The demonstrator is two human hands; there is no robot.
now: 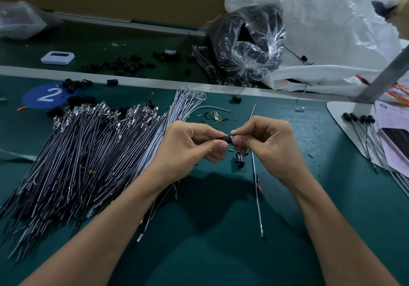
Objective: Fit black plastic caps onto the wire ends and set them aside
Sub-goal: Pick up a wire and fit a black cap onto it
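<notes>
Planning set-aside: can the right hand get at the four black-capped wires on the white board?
Probably yes: only green mat with small scraps lies between the right hand and the black-capped wires, though it now pinches a small black plastic cap.

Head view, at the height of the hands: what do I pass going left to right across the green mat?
First the pile of uncapped wires → left hand → black cap, pinched between both hands → right hand → capped wires set aside at far right.

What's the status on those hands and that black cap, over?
Both pinching one black cap: left hand, right hand. Set aside at right: capped wires. Below the hands: loose cap, stray wire.
</notes>
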